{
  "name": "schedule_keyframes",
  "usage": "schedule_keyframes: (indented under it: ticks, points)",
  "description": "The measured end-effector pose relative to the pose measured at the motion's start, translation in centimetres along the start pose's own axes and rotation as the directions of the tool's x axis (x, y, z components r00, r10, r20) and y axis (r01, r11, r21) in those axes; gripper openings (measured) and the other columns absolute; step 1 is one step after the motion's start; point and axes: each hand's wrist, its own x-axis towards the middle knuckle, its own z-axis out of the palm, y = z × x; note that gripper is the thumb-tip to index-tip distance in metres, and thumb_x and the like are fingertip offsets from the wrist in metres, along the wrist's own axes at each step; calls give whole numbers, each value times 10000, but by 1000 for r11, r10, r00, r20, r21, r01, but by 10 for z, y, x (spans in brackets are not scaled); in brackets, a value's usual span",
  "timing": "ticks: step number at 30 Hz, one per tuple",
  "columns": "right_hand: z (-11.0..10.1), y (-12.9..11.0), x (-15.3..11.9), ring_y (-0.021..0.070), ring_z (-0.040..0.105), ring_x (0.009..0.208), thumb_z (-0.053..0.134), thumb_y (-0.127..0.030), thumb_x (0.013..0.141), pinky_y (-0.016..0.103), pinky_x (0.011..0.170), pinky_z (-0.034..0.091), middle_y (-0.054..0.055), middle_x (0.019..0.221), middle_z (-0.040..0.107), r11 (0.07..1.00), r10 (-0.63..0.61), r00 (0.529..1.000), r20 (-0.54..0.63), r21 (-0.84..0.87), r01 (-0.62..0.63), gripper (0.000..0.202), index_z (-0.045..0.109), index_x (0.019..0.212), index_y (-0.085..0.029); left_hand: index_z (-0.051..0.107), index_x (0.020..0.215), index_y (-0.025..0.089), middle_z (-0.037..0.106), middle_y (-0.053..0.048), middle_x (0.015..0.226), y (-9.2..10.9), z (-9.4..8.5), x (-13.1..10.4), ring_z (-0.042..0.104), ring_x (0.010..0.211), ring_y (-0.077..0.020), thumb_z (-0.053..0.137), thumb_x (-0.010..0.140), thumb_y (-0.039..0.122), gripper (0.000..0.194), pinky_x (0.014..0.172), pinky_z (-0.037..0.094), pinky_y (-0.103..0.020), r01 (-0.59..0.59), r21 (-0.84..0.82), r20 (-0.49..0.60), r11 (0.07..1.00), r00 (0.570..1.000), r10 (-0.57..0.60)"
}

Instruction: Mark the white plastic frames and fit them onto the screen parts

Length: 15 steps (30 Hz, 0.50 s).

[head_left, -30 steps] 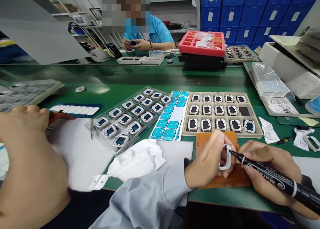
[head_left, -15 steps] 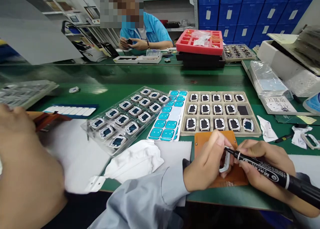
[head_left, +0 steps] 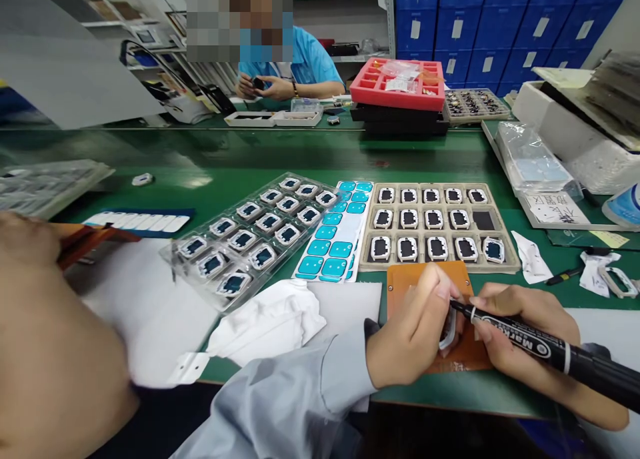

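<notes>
My left hand (head_left: 413,332) pinches a small silvery-white frame (head_left: 449,331) over an orange-brown pad (head_left: 400,279). My right hand (head_left: 533,325) is closed around a black marker (head_left: 545,349), whose tip meets the upper part of the frame near my left fingertips. Behind the pad lies a beige tray (head_left: 513,259) with rows of white frames; one compartment in its middle row, at the right end, holds no frame. Left of it are a sheet of turquoise stickers (head_left: 317,247) and a tilted clear tray (head_left: 170,252) with more frames.
A crumpled white cloth (head_left: 273,319) lies left of my sleeve. Another person's arm (head_left: 55,339) reaches in at the left edge. A person in blue (head_left: 315,59) sits across the table. Foam box (head_left: 575,125) and plastic bags (head_left: 535,159) stand at the right.
The frame in my left hand is turned and shows less between the fingers. My right hand and the marker have shifted slightly left.
</notes>
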Motion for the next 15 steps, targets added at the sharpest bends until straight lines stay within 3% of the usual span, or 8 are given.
schedule_keyframes:
  ticks: [7,10,15]
  points:
    - [3,3,1,123,576,461,561,-71,804,222,443,466,-20,622,632,998,-48,999,4,26,48,167,521,765,-229,404,869,202,463,58,593,0,0,2,431,448,-74,330,959,622,435,460,369,-197,11,-38,11,999,1000,-10]
    - [2,1,-2,128,602,486,596,-84,806,219,473,498,-23,630,638,999,-26,999,-38,43,28,157,545,785,-231,388,860,206,485,58,601,1,0,6,424,410,-59,350,955,609,415,398,321,-153,79,-210,36,974,997,-73]
    - [0,-3,-7,152,590,479,631,-99,798,250,426,486,-5,629,606,975,-47,993,-112,212,70,188,611,920,-242,356,855,225,580,43,639,3,-5,17,443,326,-69,408,941,538,328,289,201,-100,195,-537,77,821,980,-183]
